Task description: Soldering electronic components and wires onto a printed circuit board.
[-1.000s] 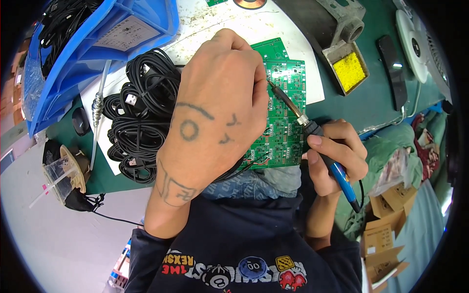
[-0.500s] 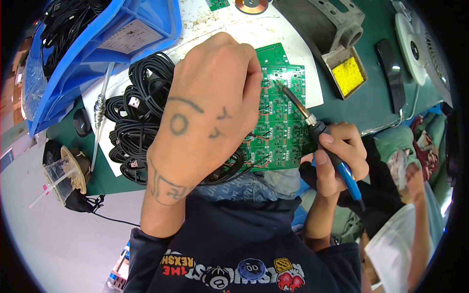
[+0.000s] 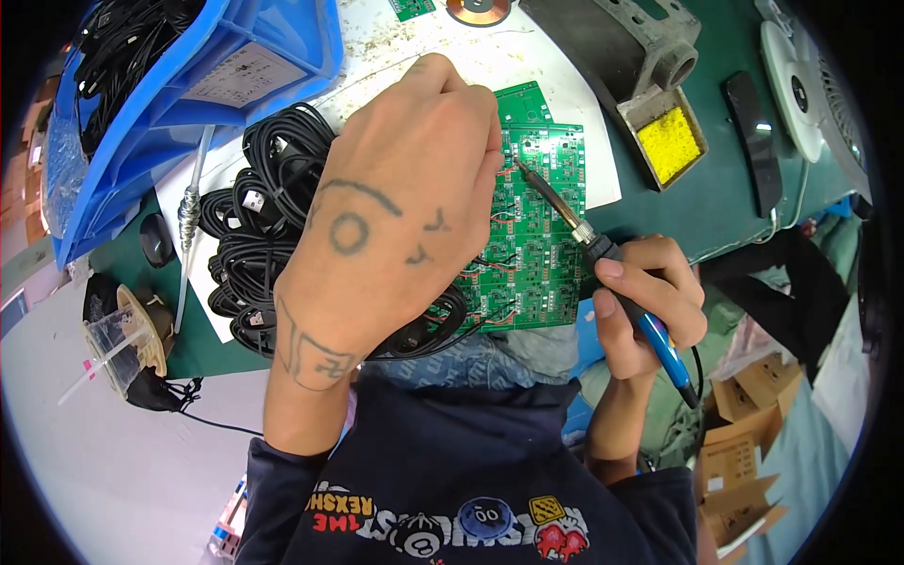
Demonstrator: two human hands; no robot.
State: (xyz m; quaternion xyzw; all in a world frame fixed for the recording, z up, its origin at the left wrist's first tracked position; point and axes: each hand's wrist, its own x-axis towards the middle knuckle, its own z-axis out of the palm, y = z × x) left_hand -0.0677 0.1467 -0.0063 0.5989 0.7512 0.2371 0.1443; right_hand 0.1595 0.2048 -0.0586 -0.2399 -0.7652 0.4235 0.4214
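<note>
My right hand (image 3: 652,306) grips a soldering iron (image 3: 562,205) with a blue handle. Its tip points up and left, at the pad area of a green circuit board panel (image 3: 546,259), beside a short reddish wire. Over the panel's left part is my left hand (image 3: 400,202), closed with curled fingers. Its fingertips, and anything pinched in them, are hidden behind the hand. Several red and black wires run onto the panel from under that hand. Coiled black cables (image 3: 282,169) with USB plugs lie left of it. Another green board (image 3: 524,102) shows beneath the panel's far edge.
A blue bin (image 3: 306,52) of black cables stands far left. Solder wire (image 3: 188,221) hangs near the coils. Right of the boards are an iron stand (image 3: 650,38), a tray of yellow sponge (image 3: 670,146), a black bar-shaped object (image 3: 753,141) and a white fan (image 3: 796,89).
The iron's tip has shifted slightly left and down, toward the reddish wire by my left fingers. A person on the right has moved out of sight, revealing open cardboard boxes.
</note>
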